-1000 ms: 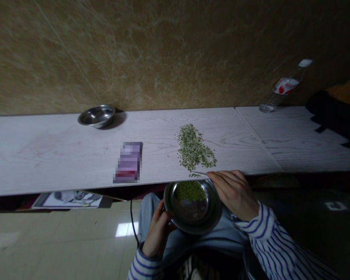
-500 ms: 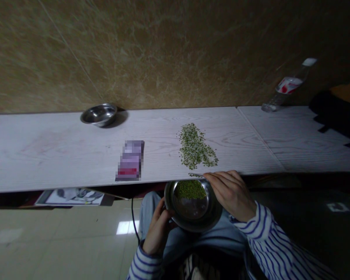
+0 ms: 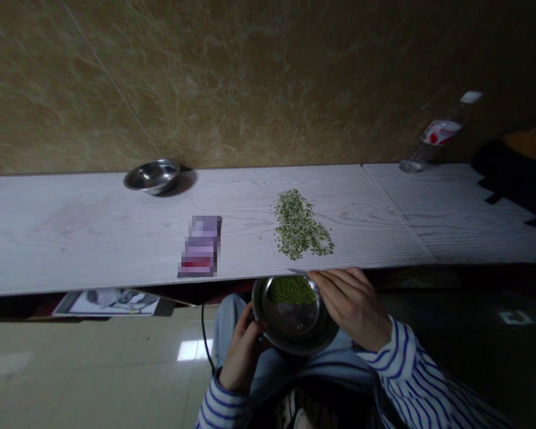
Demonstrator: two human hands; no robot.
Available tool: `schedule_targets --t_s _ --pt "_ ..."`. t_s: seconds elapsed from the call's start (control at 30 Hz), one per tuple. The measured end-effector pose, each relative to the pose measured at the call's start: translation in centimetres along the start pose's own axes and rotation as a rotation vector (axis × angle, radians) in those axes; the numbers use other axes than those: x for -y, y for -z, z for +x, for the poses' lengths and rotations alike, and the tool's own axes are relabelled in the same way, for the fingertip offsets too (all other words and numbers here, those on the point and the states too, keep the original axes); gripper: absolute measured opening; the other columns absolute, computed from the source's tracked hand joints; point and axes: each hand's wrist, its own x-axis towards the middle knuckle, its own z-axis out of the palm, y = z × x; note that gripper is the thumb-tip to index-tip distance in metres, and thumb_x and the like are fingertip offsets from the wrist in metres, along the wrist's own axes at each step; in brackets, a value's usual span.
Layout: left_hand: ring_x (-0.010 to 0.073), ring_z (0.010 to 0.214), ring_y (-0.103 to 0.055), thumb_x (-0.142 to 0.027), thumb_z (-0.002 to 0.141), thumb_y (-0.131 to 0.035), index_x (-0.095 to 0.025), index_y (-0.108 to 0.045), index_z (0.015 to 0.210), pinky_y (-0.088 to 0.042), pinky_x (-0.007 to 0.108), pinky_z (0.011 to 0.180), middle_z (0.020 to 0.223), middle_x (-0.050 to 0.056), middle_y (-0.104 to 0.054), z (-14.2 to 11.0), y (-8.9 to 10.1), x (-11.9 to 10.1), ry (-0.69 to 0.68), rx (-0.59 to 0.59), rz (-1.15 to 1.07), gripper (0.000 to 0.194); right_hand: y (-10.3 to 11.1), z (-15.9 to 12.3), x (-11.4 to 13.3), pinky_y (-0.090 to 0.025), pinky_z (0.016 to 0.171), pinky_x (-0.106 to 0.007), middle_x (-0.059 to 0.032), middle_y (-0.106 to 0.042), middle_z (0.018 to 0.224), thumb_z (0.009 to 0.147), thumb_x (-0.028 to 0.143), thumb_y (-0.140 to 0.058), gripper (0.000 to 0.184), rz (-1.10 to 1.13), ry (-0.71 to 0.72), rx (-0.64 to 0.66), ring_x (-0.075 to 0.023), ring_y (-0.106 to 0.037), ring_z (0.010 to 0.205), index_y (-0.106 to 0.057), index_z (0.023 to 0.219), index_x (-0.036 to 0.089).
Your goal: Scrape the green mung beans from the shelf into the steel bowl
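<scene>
Towards the left of the white, wood-grained desk, a shallow, shiny steel bowl sits upright near the wall, well back from the front edge. In front of it and slightly to the right lies a flat, purple rectangular item with a red band, its near end close to the edge; its face is too blurred to read.

Below the edge, the left hand is clamped on the left rim of a wide, round steel basin, thumb uppermost, probably to steady it over the lap. Small green grains gather in its far part, which suggests a tilt, though the angle is hard to judge. The basin's far rim is tucked close under the desk edge, likely so that grains coming over land inside.

Above it on the desk, loose green grains are spread in a thin patch, just behind the edge. The right hand pinches a thin, pale, flat tool, held nearly level along the edge; its low angle probably suits small grains. The hands are apart, on opposite sides of the basin; whether the right one touches the rim I cannot tell.

Farther right, a clear plastic bottle with a white cap stands by the wall, beside dark cloth.
</scene>
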Motion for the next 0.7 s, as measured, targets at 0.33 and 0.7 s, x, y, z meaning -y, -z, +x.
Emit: schedule_targets --t_s 0.33,0.7 --pt "0.0260 0.093 -0.064 -0.027 0.065 -0.070 -0.024 -0.063 0.124 -0.054 0.036 0.070 0.108 0.008 -0.070 -0.1 0.4 -0.1 0.006 0.003 -0.008 0.059 -0.9 0.8 -0.9 -0.040 0.078 -0.033 -0.0074 -0.076 0.099 0.092 0.004 -0.051 0.027 -0.055 -0.010 0.001 -0.0187 -0.067 0.089 -0.064 0.115 0.012" --pt "0.0282 0.098 -0.065 -0.027 0.066 -0.069 -0.024 -0.061 0.128 -0.054 0.038 0.073 0.113 0.010 -0.070 0.1 0.5 -0.4 0.012 0.061 0.019 0.063 -2.5 3.0 -4.4 -0.036 0.072 -0.033 -0.0053 -0.076 0.087 0.094 0.007 -0.050 0.023 -0.089 -0.046 -0.021 -0.0175 -0.067 0.080 -0.066 0.110 0.015"
